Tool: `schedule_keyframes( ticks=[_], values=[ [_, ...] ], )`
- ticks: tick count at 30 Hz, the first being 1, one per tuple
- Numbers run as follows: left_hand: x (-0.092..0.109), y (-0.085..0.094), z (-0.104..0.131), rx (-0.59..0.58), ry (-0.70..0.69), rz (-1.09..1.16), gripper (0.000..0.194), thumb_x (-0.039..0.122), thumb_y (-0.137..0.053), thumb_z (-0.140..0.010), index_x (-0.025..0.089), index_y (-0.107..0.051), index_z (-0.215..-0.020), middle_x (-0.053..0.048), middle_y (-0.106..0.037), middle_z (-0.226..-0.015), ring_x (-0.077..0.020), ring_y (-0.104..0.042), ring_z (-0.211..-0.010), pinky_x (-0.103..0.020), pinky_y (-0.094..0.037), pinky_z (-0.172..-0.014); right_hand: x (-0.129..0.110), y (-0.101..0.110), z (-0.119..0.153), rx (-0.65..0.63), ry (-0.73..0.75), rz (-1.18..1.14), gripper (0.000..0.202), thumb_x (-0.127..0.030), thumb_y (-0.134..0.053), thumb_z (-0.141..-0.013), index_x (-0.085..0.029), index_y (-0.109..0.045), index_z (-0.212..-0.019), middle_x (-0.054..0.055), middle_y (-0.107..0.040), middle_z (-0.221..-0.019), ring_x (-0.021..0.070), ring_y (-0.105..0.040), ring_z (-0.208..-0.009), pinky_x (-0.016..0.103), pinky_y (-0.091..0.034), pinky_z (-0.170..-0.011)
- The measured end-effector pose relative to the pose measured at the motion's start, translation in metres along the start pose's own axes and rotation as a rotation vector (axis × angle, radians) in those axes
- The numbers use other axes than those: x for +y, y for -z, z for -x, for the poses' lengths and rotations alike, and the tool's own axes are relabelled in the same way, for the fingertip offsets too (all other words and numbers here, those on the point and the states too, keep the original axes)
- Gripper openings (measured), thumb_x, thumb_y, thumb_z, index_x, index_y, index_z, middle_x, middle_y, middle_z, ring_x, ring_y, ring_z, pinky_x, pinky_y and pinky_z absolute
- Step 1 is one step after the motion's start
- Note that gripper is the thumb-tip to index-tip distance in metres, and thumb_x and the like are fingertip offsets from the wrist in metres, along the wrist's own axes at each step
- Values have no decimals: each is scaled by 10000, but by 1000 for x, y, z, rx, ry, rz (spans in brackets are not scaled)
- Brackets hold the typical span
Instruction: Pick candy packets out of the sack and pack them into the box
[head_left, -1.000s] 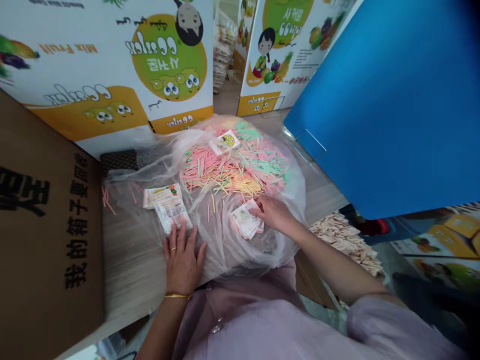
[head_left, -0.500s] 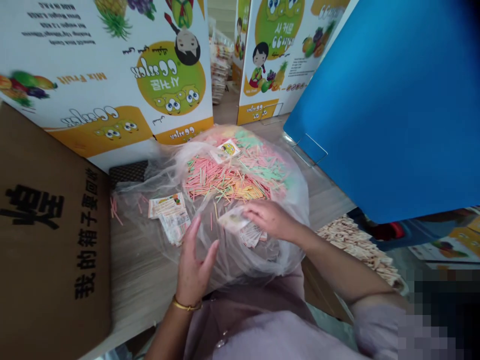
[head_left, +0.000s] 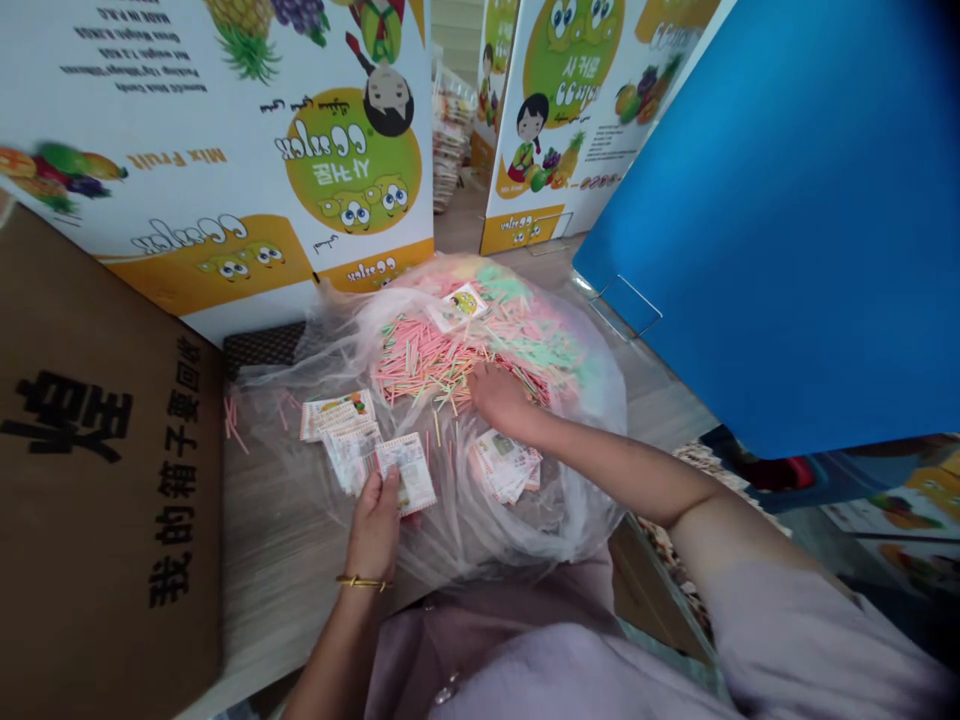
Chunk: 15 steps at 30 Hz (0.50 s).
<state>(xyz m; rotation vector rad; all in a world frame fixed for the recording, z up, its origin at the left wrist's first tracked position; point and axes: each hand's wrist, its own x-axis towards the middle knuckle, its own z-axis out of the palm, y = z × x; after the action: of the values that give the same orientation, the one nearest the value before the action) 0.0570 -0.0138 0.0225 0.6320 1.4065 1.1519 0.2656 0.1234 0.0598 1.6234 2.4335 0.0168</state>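
A small printed candy sachet is pinched between the thumb and fingers of my left hand, which wears a gold bracelet. My right hand reaches into a heap of thin pink, green and yellow candy sticks; its fingers are curled and the tips sink among the sticks. The heap lies in a large clear plastic bag, spread open on the table. Below my right wrist sits a small pile of sachets. More overlapping sachets lie left of it, partly behind the held one.
Printed cartons stand behind the bag, and a brown box borders the left side. On the right a big blue panel leans near a wire clip. Loose sticks lie on the wooden tabletop.
My left hand was open and now grips a sachet. My right hand has let go of the sachet it held and moved up into the candy sticks. The view shifted slightly.
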Motion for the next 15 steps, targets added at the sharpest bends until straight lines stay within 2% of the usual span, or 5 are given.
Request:
schedule_keyframes(
  ticks=[2, 5, 8, 11, 15],
  values=[
    [0, -5, -1, -37, 5, -6, 449, 604, -778, -715, 206, -693, -906, 36, -622, -648, -117, -528, -508, -208, -403, -376, -10, 1, -7, -9, -21, 2, 353, -43, -394, -943, -18, -619, -1213, 272, -606, -1216, 324, -567, -1121, 423, -450, -898],
    [3, -8, -3, -77, 68, 18, 402, 560, -795, -710, 210, -720, -893, 5, -688, -760, -150, -603, -620, -228, -476, -423, -14, 4, -12, -16, -20, -4, 350, -41, -403, -930, -25, -625, -1201, 264, -610, -1214, 326, -562, -1128, 429, -442, -913],
    [5, -5, -6, -47, 107, 116, 332, 472, -801, -733, 226, -737, -947, -21, -746, -998, -196, -688, -861, -304, -602, -648, -8, 7, -9, -12, 1, -25, 339, -62, -415, -929, -30, -625, -1194, 270, -599, -1243, 340, -548, -1157, 448, -430, -952],
    [6, -2, -10, -28, 84, 191, 310, 444, -788, -754, 229, -735, -971, -31, -743, -1121, -214, -696, -1002, -358, -609, -831, 0, 6, -4, -7, 33, -82, 325, -59, -427, -910, -31, -634, -1159, 275, -606, -1233, 347, -543, -1164, 451, -424, -974],
    [6, -2, -13, -59, 102, 156, 303, 469, -782, -753, 236, -733, -940, 0, -731, -862, -191, -685, -835, -343, -622, -738, 12, 0, -5, -22, 34, -192, 286, -59, -480, -870, -45, -648, -1101, 256, -659, -1141, 331, -592, -1095, 405, -448, -921]
  ],
)
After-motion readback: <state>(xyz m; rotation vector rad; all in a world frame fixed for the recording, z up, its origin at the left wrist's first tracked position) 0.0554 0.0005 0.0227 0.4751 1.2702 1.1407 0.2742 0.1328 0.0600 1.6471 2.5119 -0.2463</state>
